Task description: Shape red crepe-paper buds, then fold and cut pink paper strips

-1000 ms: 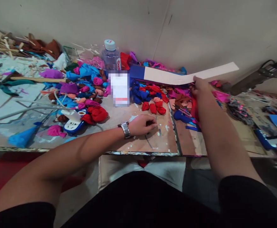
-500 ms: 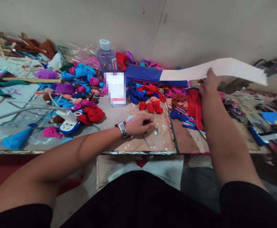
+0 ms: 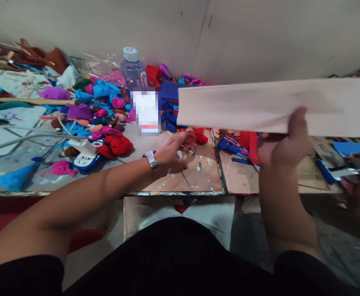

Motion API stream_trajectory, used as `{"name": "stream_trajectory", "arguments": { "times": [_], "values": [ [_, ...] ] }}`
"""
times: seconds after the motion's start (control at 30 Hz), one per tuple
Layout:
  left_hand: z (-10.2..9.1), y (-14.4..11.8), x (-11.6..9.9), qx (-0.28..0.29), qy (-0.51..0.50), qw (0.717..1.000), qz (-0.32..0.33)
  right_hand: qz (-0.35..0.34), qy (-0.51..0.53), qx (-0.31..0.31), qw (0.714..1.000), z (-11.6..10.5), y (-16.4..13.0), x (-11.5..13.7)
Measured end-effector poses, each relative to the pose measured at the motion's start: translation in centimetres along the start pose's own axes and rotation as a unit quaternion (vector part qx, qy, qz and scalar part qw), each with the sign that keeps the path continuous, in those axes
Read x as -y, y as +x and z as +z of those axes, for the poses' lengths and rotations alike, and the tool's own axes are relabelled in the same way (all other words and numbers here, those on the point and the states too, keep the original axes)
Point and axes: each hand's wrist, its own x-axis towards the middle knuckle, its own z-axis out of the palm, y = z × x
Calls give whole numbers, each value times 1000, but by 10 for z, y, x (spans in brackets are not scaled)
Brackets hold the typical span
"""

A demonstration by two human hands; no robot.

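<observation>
Pinching the long pale paper strip [image 3: 260,107] between thumb and fingers, the right hand [image 3: 283,144] held it level above the table [image 3: 155,172], while the left hand [image 3: 174,154] rested half-curled, perhaps steadying a thin wire, beside red crepe rosebuds [image 3: 118,144].

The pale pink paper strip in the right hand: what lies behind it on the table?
The pale pink paper strip, pinched in the right hand, covers the table's back right. Below its edge, red pieces and a blue sheet show; beside its left end, a blue folded stack. Everything directly behind is hidden.
</observation>
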Motion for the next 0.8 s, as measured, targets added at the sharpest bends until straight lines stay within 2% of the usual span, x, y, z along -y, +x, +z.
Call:
{"name": "stream_trajectory", "arguments": {
  "times": [0.03,0.07,0.13,0.27,0.33,0.47,0.6,0.7,0.8],
  "values": [
    [0,2,-4,-23,-36,999,-13,17,14,4,1000,-5,-15,-3],
    [0,3,-8,-19,-62,997,-33,37,22,4,999,-11,-27,-6],
    [-1,4,-18,-37,-114,992,-29,95,22,20,995,-24,-47,-12],
    [-2,3,-33,-77,-202,976,-28,186,8,-2,983,-50,-70,-27],
    [-1,3,-38,-66,-217,974,-26,218,10,-7,976,-61,-76,-34],
    [4,6,-49,-5,-178,982,-67,271,8,-1,963,-78,-85,-43],
    [2,2,-59,5,-151,982,-115,290,13,-5,957,-86,-91,-42],
    [-6,-9,-63,-22,-108,983,-148,297,17,-10,955,-87,-93,-38],
    [-15,-28,-65,-91,-40,981,-168,297,9,-10,955,-89,-95,-35]
  ]
}}
